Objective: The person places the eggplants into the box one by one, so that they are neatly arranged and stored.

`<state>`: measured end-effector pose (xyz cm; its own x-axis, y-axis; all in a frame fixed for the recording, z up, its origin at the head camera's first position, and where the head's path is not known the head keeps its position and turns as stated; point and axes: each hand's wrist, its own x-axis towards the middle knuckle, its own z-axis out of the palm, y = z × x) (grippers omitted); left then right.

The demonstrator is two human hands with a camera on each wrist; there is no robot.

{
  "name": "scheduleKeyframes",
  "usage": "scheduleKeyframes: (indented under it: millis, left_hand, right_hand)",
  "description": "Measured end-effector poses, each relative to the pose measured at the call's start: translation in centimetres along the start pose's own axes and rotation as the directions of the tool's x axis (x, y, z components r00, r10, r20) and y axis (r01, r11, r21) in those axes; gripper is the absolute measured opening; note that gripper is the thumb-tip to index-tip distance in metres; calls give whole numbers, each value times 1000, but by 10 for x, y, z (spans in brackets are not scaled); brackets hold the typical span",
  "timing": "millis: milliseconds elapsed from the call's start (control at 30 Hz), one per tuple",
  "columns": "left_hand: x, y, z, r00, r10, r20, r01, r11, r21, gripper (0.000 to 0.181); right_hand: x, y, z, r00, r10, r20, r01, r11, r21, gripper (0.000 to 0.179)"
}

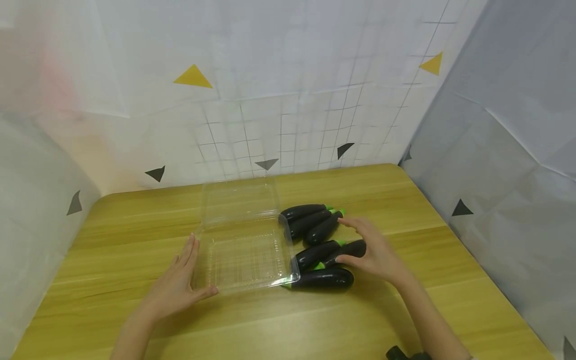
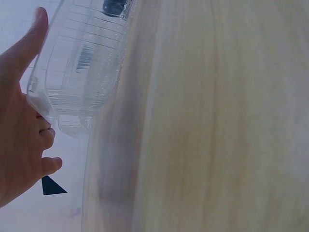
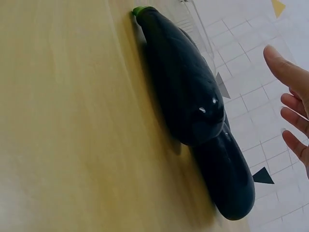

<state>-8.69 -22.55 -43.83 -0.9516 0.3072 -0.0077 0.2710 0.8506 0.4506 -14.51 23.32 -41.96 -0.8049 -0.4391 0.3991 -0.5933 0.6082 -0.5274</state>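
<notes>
A clear plastic clamshell box [image 1: 245,260] lies on the table with its lid [image 1: 240,200] folded back toward the wall. Along the box's left side is my left hand [image 1: 173,290], fingers extended and the thumb at the near left corner. Several dark eggplants [image 1: 324,279] with green stems lie against the box's right side, in a back cluster and a front cluster. My right hand [image 1: 375,255] hovers at their right, thumb and fingers spread apart, holding nothing. Its thumb is close to an eggplant [image 3: 183,82] in the front cluster.
The wood-grain table [image 1: 270,330] is bounded by a white sheeted wall [image 1: 288,65] behind and sheets at both sides, marked with black and yellow triangles. A small black object [image 1: 398,353] sits at the near edge beside the right forearm.
</notes>
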Motion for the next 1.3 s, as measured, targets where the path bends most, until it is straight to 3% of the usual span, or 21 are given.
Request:
scheduleKeyframes:
  millis: [267, 767, 900, 1300]
  left_hand:
    - [1, 0, 1, 1000, 9, -2, -9, 1000, -9, 119]
    - [0, 1, -1, 1000, -6, 10, 6, 999, -40, 123]
    - [0, 0, 0, 1000, -8, 4, 8, 999, -41, 123]
    - [-2, 1, 1, 1000, -17, -5, 16, 999, -49, 123]
  right_hand:
    - [-8, 0, 12, 999, -18, 29, 17, 998, 58, 78]
    - [-16, -7, 31, 982, -163, 95, 144, 973, 181, 52]
    - [-20, -5, 37, 978, -182, 102, 163, 971, 173, 46]
    - [-32, 0, 45, 979, -120, 162, 112, 992, 56, 43]
